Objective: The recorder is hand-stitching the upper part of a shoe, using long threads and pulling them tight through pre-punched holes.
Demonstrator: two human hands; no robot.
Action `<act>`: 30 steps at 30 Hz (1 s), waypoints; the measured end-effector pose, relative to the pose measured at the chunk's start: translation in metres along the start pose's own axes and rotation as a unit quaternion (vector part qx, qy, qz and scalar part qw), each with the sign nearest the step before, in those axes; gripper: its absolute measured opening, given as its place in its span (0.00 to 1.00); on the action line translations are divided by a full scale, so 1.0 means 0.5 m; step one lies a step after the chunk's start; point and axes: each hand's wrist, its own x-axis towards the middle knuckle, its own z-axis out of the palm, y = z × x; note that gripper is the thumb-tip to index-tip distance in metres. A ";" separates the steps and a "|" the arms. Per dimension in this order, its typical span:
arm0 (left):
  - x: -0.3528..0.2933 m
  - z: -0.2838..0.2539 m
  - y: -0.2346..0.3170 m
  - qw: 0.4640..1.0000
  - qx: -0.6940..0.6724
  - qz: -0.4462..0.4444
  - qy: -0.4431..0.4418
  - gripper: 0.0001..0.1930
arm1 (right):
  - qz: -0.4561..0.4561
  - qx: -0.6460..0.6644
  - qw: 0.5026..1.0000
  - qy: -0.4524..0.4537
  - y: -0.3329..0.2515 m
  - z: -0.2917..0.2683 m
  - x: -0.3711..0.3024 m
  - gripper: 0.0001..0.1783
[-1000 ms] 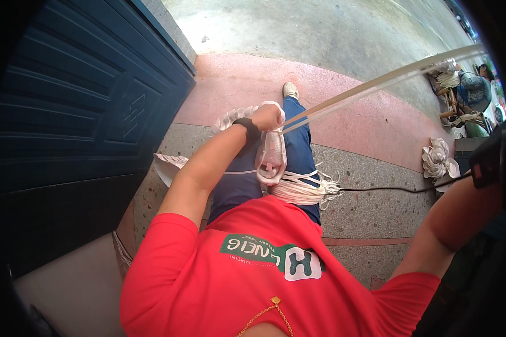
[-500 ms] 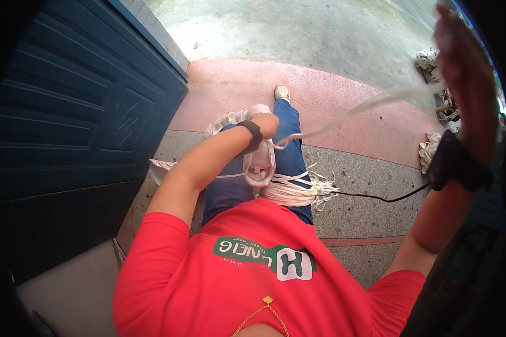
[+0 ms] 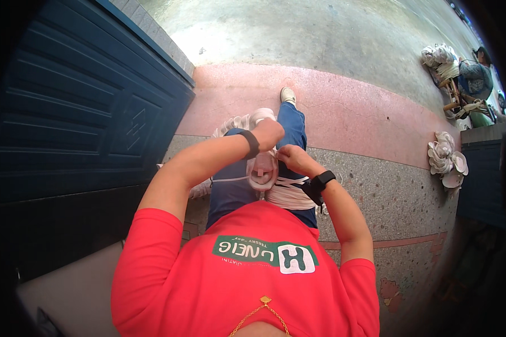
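A pale pink-white shoe upper (image 3: 261, 171) lies across my lap, its opening toward my body. My left hand (image 3: 269, 133) is closed around its far end, with the fingers mostly hidden. Against the upper's right side, my right hand (image 3: 299, 159) is pinched; what is between its fingertips is too small to make out. A thick bundle of white shoelaces (image 3: 287, 196) rests on my thighs, just nearer to me than the right hand and partly behind its wrist. A thin pale lace (image 3: 230, 180) runs left from the upper over my leg.
More white uppers (image 3: 239, 122) are stacked past my left wrist. A blue panelled door (image 3: 84, 106) stands close on the left. A pile of pale shoe parts (image 3: 447, 160) lies on the right floor; beyond it, a seated person (image 3: 475, 78) is beside a wooden frame (image 3: 453, 98).
My right hand has come down from high on the right to the upper, and the lace stretched out to it no longer shows. My left hand stays at the upper.
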 end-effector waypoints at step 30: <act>-0.116 0.048 -0.170 0.888 -0.402 -0.161 0.154 0.16 | -0.152 -0.047 0.983 0.091 -0.453 -0.309 -0.109 0.13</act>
